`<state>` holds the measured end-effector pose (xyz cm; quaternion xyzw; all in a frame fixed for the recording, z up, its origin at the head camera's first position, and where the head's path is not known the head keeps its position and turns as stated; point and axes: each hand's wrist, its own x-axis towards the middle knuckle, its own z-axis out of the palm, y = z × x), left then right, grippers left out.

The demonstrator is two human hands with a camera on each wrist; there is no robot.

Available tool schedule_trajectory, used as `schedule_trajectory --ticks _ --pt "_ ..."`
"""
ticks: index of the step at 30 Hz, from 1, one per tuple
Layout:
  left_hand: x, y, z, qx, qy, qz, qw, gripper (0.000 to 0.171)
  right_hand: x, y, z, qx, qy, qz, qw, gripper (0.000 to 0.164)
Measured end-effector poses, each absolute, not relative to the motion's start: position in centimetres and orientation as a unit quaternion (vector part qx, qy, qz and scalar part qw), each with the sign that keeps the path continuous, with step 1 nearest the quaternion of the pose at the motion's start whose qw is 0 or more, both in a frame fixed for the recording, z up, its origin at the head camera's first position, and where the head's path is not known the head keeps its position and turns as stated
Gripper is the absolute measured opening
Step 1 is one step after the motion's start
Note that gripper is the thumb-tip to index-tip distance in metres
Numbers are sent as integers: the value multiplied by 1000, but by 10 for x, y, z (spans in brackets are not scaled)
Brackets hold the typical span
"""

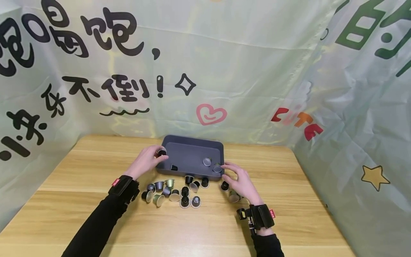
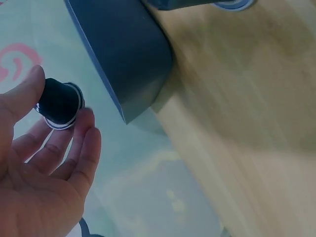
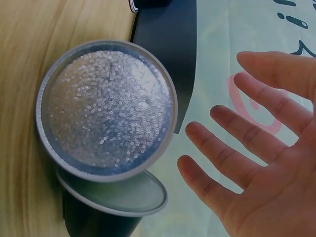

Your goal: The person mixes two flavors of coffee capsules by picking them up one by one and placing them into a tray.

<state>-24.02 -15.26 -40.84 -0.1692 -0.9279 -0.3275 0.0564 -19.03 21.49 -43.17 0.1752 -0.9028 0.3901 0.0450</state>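
Note:
My left hand pinches a black coffee capsule between thumb and fingertips over the left end of a dark grey tray. A second silvery rim shows just below that capsule in the left wrist view. My right hand is at the tray's right edge, its fingers spread and nothing between them in the right wrist view. Near its fingertips, a capsule lies inside the tray; another silver-lidded one is to its left. A small black capsule lies at the tray's front left.
Several loose capsules, black, grey and pale green, lie on the wooden table in front of the tray. A black capsule and a greenish one are by my right hand. A printed cloth hangs behind.

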Motion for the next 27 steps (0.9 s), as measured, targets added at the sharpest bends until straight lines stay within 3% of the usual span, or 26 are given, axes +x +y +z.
schedule_trajectory --ticks 7,14,27 --pt "-254 -142 -410 -165 -934 -314 51 37 -190 217 -432 174 -903 391 48 39" --pt "-255 -137 -411 -129 -934 -333 25 51 -189 218 -430 171 -900 399 41 39" --pt "-200 -159 -417 -131 -905 -404 29 40 -189 219 -430 170 -902 394 42 39"
